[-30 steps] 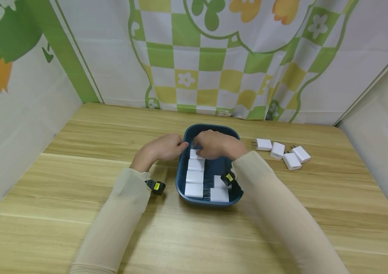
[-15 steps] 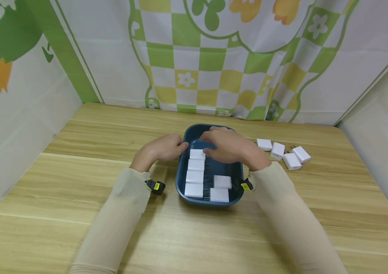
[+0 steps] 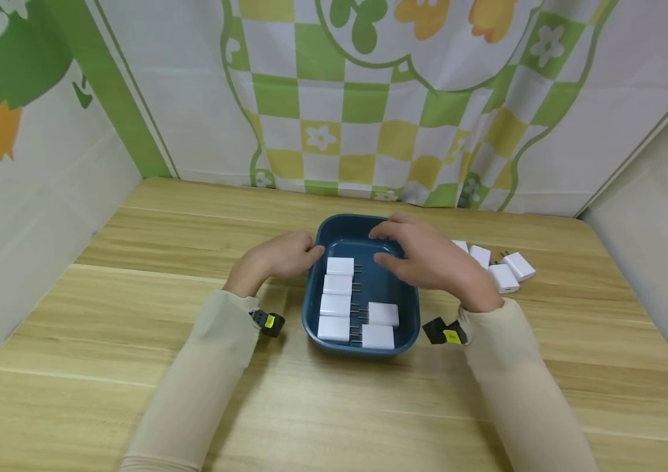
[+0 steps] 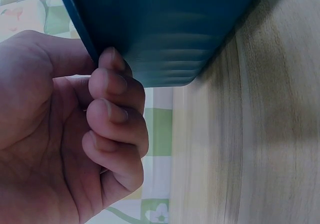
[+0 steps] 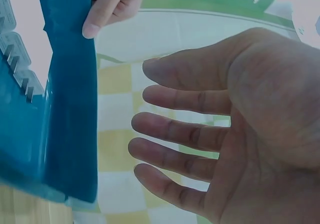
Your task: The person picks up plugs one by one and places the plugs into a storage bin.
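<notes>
A dark blue rectangular box (image 3: pixel 383 282) stands on the table with white plug chargers inside. Several chargers (image 3: pixel 337 284) form a column along its left side, prongs pointing right. Two more (image 3: pixel 383 313) lie at the near right, prongs pointing left. My left hand (image 3: pixel 276 257) pinches the box's left rim between thumb and curled fingers, as the left wrist view shows on the box wall (image 4: pixel 150 28). Over the box's far right side hovers my right hand (image 3: pixel 430 257). Its fingers (image 5: pixel 172 129) are extended and apart, holding nothing.
Several loose white chargers (image 3: pixel 503 278) lie on the wooden table (image 3: pixel 334 413) right of the box, one partly hidden behind my right hand. A patterned curtain (image 3: pixel 363 157) hangs at the table's back edge. Each wrist carries a small black camera (image 3: pixel 269 322).
My right hand has let go of the farthest charger in the left column and moved right, its fingers spreading. My left hand and the box have stayed in place.
</notes>
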Action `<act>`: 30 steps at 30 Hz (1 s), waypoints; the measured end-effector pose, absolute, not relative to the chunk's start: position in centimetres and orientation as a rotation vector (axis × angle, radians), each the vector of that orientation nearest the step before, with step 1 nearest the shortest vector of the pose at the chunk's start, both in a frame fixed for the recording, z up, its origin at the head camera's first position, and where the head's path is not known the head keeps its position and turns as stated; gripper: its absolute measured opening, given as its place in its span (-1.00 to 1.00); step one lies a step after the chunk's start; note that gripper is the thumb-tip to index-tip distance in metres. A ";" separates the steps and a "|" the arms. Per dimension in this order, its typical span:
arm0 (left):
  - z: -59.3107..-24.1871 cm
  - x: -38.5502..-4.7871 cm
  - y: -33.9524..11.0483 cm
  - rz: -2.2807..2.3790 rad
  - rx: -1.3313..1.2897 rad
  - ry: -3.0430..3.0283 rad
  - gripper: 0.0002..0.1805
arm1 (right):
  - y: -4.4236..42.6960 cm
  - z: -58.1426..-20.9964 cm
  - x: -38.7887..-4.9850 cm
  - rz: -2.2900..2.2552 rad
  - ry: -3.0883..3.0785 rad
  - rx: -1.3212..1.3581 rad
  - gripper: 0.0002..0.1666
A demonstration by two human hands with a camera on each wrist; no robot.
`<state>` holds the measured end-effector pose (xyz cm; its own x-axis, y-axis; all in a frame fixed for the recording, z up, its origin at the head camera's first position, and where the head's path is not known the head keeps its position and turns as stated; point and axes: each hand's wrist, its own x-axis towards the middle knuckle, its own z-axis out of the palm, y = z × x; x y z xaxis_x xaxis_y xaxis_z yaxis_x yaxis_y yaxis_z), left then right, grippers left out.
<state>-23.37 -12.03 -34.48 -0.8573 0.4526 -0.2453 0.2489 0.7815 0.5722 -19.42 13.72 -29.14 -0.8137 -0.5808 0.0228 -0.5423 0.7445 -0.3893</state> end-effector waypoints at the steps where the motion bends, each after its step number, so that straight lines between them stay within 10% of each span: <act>1: -34.5 -23.4 -12.0 0.764 0.530 2.600 -0.49 | 14.0 -29.2 -19.3 -0.596 2.852 -0.919 -0.54; 30: -34.7 -23.4 -12.2 0.772 0.563 2.611 -0.48 | 20.5 -29.4 -20.0 -0.751 3.013 -0.765 -0.55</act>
